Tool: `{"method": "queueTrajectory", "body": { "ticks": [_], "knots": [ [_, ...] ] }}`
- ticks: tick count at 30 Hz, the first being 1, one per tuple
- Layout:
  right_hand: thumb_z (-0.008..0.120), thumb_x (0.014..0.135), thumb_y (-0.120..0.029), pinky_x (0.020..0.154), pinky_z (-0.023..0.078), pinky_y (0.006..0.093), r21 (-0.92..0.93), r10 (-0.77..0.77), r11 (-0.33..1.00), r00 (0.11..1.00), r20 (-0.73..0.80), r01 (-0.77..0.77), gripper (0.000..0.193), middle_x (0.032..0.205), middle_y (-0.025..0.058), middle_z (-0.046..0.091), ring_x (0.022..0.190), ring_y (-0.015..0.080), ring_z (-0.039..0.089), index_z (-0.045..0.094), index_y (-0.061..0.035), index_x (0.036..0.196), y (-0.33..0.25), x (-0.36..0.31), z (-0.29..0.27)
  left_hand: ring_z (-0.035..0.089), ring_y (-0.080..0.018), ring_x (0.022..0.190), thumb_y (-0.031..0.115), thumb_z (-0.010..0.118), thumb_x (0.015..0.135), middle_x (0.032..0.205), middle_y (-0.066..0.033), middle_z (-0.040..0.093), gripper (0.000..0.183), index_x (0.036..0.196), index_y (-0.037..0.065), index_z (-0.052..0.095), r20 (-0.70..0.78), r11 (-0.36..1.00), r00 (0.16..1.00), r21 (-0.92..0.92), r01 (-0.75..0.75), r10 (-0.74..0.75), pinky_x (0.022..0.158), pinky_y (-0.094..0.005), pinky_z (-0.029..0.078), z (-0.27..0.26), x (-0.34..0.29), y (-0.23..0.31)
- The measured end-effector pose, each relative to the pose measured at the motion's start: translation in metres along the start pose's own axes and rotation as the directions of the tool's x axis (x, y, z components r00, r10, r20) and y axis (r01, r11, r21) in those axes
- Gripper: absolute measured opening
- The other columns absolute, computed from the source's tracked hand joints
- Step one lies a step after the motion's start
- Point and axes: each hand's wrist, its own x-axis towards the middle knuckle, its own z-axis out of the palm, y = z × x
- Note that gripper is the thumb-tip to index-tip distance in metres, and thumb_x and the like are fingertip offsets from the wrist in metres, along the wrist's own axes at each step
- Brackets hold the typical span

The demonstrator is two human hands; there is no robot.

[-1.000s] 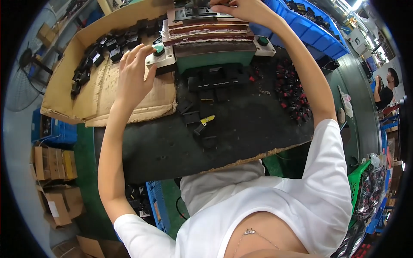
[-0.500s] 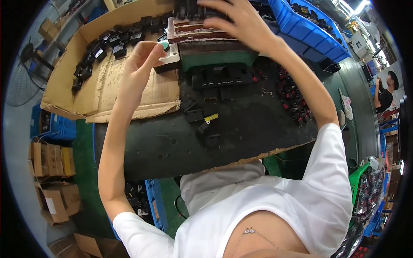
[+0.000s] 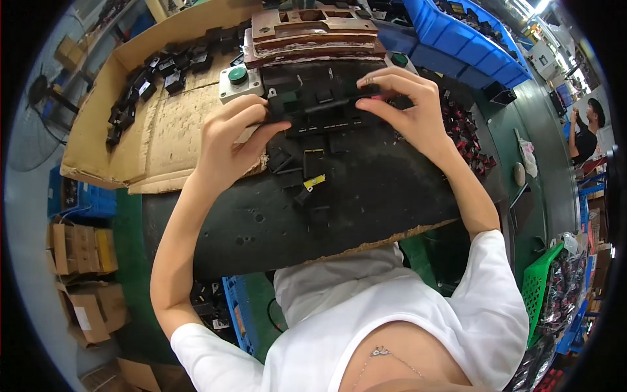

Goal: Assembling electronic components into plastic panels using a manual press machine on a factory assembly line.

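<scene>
Far middle of the black workbench (image 3: 228, 225): a black plastic panel (image 3: 305, 102) is held level between two bare hands, just on the near side of a brown layered fixture block (image 3: 313, 44).
Left hand (image 3: 228, 136): closed on the left end of the panel, thumb on the near side and bent fingers on the far side.
Right hand (image 3: 413, 108): gripping the right end in a pinch, fingers above and thumb below; part of that end is hidden by the fingers.
Printed panel (image 3: 330, 125): black, with small white markings, lying on the bench just nearer than the held one and partly covered by it.
Loose black parts (image 3: 294, 178): scattered near the printed panel, a yellow piece (image 3: 315, 182) among them.
Green push buttons: one (image 3: 238, 75) on a white box left of the block, another (image 3: 399, 60) to its right.
Cardboard tray (image 3: 171, 140): on the left, with small black modules (image 3: 174, 81) along its far and left sides.
Red-and-black parts (image 3: 465, 134): heaped on the right side, beyond the right forearm.
Blue bin (image 3: 467, 40): far right, holding dark pieces.
</scene>
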Motion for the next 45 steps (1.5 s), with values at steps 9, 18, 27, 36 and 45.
{"method": "queueTrajectory", "body": {
  "ticks": [9,18,27,36,45],
  "knots": [
    [0.075,0.068,-0.007,0.064,0.051,0.0213,0.125,0.098,0.988,0.993,-0.063,-0.089,0.024,0.091,0.0065,0.065,0.073,0.0112,0.061,0.063,0.0015,0.086,-0.01,-0.004,0.004,0.051,-0.0231,0.063,-0.007,0.067,0.065,0.08,-0.0124,0.055,0.019,0.07,-0.005,0.049,0.004,1.0,1.0,0.009,-0.01,0.01,0.054,-0.027,0.043,-0.002,-0.008,-0.011],
    [0.077,0.067,-0.009,0.063,0.049,0.0206,0.13,0.106,0.987,0.993,-0.057,-0.098,0.025,0.09,0.0045,0.065,0.07,0.0096,0.058,0.064,-0.0005,0.087,-0.011,-0.005,0.004,0.051,-0.0214,0.06,-0.004,0.069,0.067,0.08,-0.0118,0.056,0.017,0.072,-0.005,0.053,-0.01,0.999,1.0,0.035,-0.012,0.013,0.052,-0.0262,0.042,0.0,-0.009,-0.014],
    [0.077,0.066,-0.009,0.064,0.05,0.0205,0.116,0.123,0.986,0.992,-0.033,-0.119,0.026,0.088,0.0046,0.064,0.073,0.0101,0.061,0.064,0.0002,0.087,-0.01,-0.005,0.004,0.048,-0.0201,0.056,-0.004,0.07,0.067,0.079,-0.0111,0.054,0.018,0.073,-0.005,0.053,-0.011,1.0,1.0,0.0,0.006,-0.006,0.05,-0.0259,0.04,0.001,-0.008,-0.013],
    [0.054,0.09,-0.034,0.039,0.042,0.016,0.41,0.569,0.629,0.751,0.335,-0.66,0.039,0.048,0.0025,0.055,0.043,0.0085,0.058,0.062,-0.0013,0.07,-0.015,-0.003,-0.002,0.053,-0.0146,0.048,0.015,0.065,0.083,0.061,-0.0082,0.057,0.017,0.08,0.0,0.059,0.29,0.473,0.645,-0.484,0.736,-0.707,0.045,-0.0228,0.041,-0.006,0.0,0.005],
    [0.062,0.082,-0.039,0.031,0.033,0.0144,0.493,0.677,0.253,0.516,0.525,-0.832,0.038,0.041,0.0009,0.048,0.032,0.0054,0.046,0.062,-0.0052,0.064,-0.001,-0.002,0.003,0.042,-0.0121,0.038,0.027,0.046,0.093,0.058,-0.0093,0.054,0.027,0.085,0.002,0.052,0.653,-0.079,0.445,-0.611,0.788,-0.613,0.034,-0.0219,0.028,-0.019,0.0,0.0]
  ]
}}
